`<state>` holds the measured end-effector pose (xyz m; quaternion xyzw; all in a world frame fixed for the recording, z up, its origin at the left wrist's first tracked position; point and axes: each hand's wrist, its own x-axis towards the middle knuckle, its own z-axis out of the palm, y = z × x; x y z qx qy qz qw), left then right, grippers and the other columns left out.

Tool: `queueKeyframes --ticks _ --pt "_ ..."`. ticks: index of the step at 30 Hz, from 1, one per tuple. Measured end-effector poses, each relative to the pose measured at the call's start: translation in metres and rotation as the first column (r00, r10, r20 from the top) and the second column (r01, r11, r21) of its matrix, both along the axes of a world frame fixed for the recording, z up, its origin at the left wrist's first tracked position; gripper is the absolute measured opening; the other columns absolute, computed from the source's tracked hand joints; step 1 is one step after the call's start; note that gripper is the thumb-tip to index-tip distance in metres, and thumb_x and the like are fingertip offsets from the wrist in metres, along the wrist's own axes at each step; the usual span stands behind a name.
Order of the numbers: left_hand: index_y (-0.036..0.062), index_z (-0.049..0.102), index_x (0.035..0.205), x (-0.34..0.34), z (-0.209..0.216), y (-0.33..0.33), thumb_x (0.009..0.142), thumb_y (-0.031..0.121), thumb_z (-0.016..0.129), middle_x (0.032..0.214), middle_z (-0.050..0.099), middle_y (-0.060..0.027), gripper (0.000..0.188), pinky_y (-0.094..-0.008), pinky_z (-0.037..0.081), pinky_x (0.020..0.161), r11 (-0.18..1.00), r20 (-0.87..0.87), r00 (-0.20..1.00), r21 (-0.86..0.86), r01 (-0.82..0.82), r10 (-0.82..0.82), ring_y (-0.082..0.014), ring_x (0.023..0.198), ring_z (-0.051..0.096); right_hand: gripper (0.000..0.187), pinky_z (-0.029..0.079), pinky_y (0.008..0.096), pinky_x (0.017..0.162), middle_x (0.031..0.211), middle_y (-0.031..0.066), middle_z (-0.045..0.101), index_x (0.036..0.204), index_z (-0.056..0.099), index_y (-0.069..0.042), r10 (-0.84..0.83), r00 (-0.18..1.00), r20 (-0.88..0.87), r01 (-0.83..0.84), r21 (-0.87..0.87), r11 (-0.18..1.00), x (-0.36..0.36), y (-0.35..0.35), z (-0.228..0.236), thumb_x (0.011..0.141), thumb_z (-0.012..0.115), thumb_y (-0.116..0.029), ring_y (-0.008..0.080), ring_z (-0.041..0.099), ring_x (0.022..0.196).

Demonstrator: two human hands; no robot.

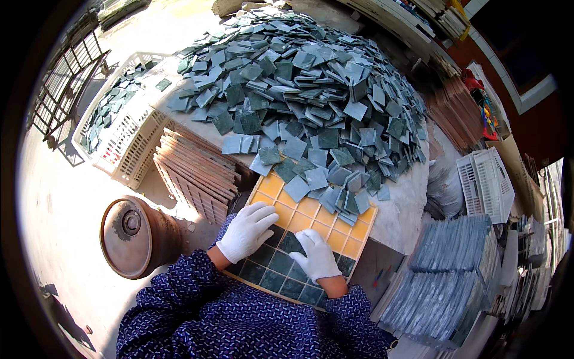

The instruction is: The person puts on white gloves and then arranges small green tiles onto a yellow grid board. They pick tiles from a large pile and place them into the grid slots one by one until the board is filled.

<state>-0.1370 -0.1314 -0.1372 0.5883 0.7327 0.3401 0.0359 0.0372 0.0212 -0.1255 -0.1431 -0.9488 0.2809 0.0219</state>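
A shallow grid tray (353, 246) with yellow square cells lies in front of me at the edge of a heap of tiles. Dark green square stone tiles (272, 281) fill its near rows, while bare yellow cells show farther up. My left hand (246, 233), in a white glove, rests over the tray's left side with its fingers stretched out. White-gloved too, my right hand (317, 257) lies on the tiles right of the middle, thumb and fingers apart. No tile shows in either hand; the undersides of the fingers are hidden.
A large pile of loose green-grey tiles (287, 90) covers the pale table (400, 221). At left stand a white crate (128, 143), stacked brown grid trays (194, 173) and a rusty drum (137, 236). Wrapped tile stacks (436, 287) and a white basket (487, 182) are at right.
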Motion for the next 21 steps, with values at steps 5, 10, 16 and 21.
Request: queueKeyframes --ticks 5,10,16,21 --pt "0.0034 0.049 0.13 0.015 0.004 0.005 0.079 0.019 0.07 0.136 0.048 -0.0159 0.057 -0.0437 0.033 0.108 0.987 -0.002 0.992 -0.098 0.129 -0.129 -0.0341 0.13 0.042 0.05 0.047 0.0404 0.089 0.115 0.016 0.056 0.121 0.055 -0.003 -0.066 0.997 -0.03 0.064 -0.071 0.995 0.002 -0.006 -0.009 0.076 0.072 -0.018 0.0331 0.056 0.105" --pt "0.0029 0.041 0.138 0.037 -0.004 0.018 0.082 0.034 0.066 0.142 0.044 -0.0157 0.068 -0.0474 0.024 0.113 0.967 -0.092 0.977 -0.184 0.175 -0.194 -0.0318 0.136 0.035 0.046 0.05 0.0371 0.085 0.113 0.0153 0.059 0.117 0.057 -0.003 -0.303 0.939 -0.161 0.298 -0.053 0.953 0.001 0.041 0.005 0.076 0.072 -0.016 0.0296 0.062 0.096" --pt "0.0023 0.044 0.135 0.051 -0.004 0.021 0.081 0.041 0.064 0.14 0.045 -0.0155 0.069 -0.049 0.022 0.112 0.964 -0.16 0.975 -0.243 0.112 -0.153 -0.0314 0.134 0.036 0.061 0.044 0.0405 0.096 0.128 0.0143 0.048 0.122 0.053 -0.008 -0.34 0.939 -0.057 0.344 0.211 0.915 -0.018 0.106 0.024 0.069 0.079 -0.019 0.0336 0.05 0.117" --pt "0.0028 0.048 0.127 0.04 0.014 0.039 0.078 0.031 0.069 0.133 0.049 -0.0138 0.061 -0.0463 0.029 0.108 0.967 -0.133 0.971 -0.187 0.17 -0.197 -0.0316 0.13 0.04 0.067 0.037 0.0371 0.106 0.138 0.0179 0.041 0.123 0.054 -0.004 -0.3 0.941 0.156 0.28 0.137 0.95 -0.014 0.136 0.036 0.064 0.082 -0.022 0.0346 0.043 0.127"
